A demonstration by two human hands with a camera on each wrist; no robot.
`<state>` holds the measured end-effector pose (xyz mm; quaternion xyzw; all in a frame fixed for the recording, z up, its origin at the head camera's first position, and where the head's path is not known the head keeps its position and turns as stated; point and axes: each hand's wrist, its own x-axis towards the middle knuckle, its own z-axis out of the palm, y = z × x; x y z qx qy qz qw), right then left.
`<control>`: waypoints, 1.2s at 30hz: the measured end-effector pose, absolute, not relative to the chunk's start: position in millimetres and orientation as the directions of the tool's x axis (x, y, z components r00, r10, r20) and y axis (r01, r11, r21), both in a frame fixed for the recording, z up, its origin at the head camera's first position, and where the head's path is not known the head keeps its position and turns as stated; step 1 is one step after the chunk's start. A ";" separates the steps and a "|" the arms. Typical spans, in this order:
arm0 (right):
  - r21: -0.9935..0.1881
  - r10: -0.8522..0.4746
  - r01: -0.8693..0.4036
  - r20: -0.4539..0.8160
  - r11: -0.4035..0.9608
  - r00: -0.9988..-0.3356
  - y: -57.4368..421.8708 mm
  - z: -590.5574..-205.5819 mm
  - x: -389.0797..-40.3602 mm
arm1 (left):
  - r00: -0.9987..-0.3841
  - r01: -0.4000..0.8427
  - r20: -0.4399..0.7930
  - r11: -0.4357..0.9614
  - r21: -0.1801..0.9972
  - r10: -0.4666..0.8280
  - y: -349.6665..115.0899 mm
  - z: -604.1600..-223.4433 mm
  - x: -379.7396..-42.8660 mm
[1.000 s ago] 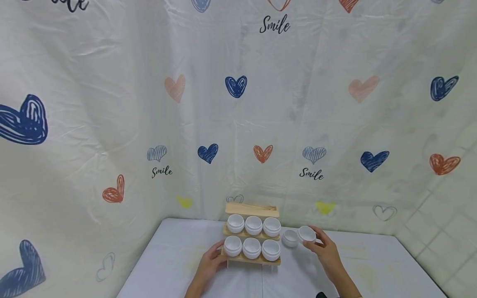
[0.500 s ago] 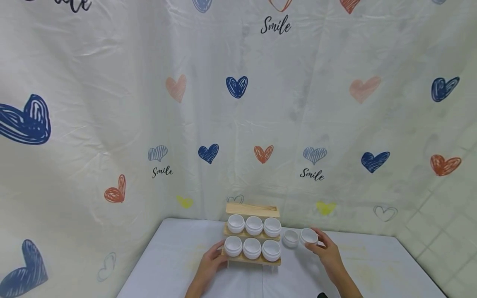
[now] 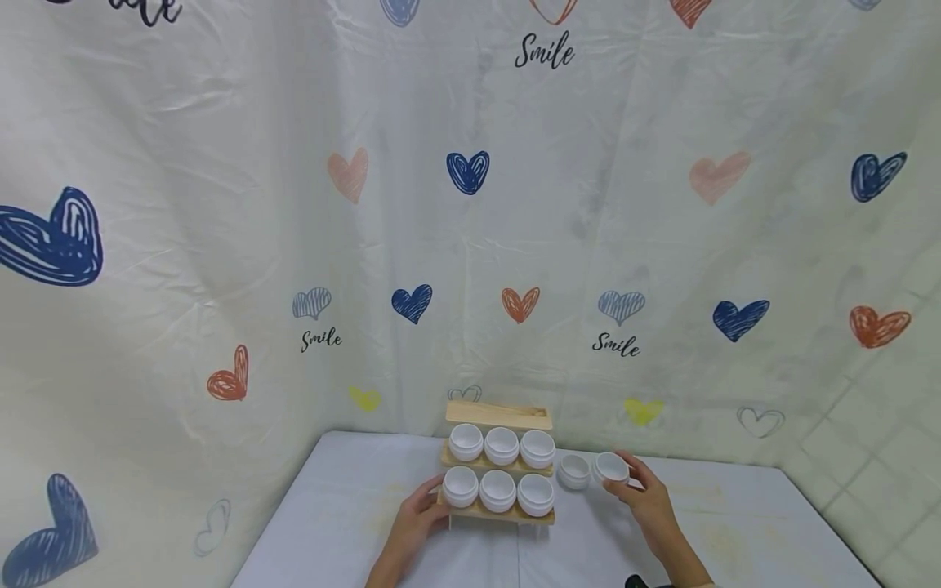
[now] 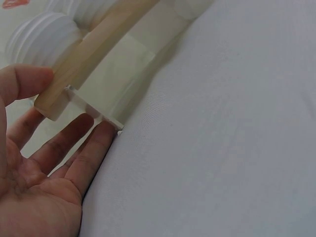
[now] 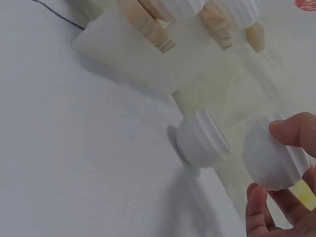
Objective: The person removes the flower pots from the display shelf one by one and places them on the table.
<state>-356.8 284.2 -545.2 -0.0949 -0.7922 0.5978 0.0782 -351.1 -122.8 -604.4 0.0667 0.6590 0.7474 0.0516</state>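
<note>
A stepped display rack (image 3: 500, 511) with wooden shelves carries two rows of small white bowls (image 3: 497, 490), all with their mouths up. My left hand (image 3: 415, 516) grips the left end of its lower shelf. In the left wrist view the thumb lies over the wooden shelf (image 4: 81, 59), with other fingers under it beside the clear side panel (image 4: 94, 109). To the right of the rack, my right hand (image 3: 648, 495) holds a ribbed white bowl (image 5: 274, 155) between thumb and fingers. Another white bowl (image 5: 201, 138) stands upright on the table, between the held bowl and the rack.
The rack's top wooden tier (image 3: 498, 415) stands near a curtain (image 3: 470, 245) printed with hearts. A white cloth covers the table (image 3: 331, 506), whose back edge runs just behind the rack. A dark object (image 3: 635, 581) shows at the bottom edge near the right forearm.
My right hand has shifted slightly right and toward me with its bowl, widening the gap to the standing bowl. The left hand and the rack have stayed in place.
</note>
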 end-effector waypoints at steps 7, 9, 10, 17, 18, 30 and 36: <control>-0.957 0.248 0.061 0.012 0.283 -0.969 288.1 -551.7 -361.2 | -0.985 0.017 0.040 -0.135 0.991 0.169 -123.4 -606.2 -351.1; -0.954 0.247 0.064 0.010 0.292 -0.969 289.9 -553.7 -362.0 | -0.985 0.015 0.039 -0.143 0.990 0.169 -123.1 -606.1 -351.0; -0.953 0.246 0.066 0.009 0.295 -0.969 290.9 -554.9 -362.4 | -0.985 0.015 0.040 -0.145 0.989 0.169 -123.0 -606.1 -351.1; -0.947 0.238 0.072 0.005 0.312 -0.971 297.6 -565.1 -367.2 | -0.985 0.020 0.042 -0.131 0.991 0.166 -123.2 -606.6 -352.2; -0.946 0.239 0.077 0.000 0.315 -0.971 298.3 -566.6 -368.4 | -0.985 0.023 0.045 -0.129 0.991 0.166 -123.4 -606.6 -352.1; -0.921 0.254 0.113 -0.016 0.372 -0.967 303.1 -575.3 -381.8 | -0.985 0.013 0.038 -0.144 0.990 0.171 -123.2 -604.2 -349.8; -0.923 0.251 0.114 -0.019 0.368 -0.968 303.6 -576.2 -387.3 | -0.985 0.017 0.041 -0.144 0.989 0.168 -122.9 -602.1 -348.4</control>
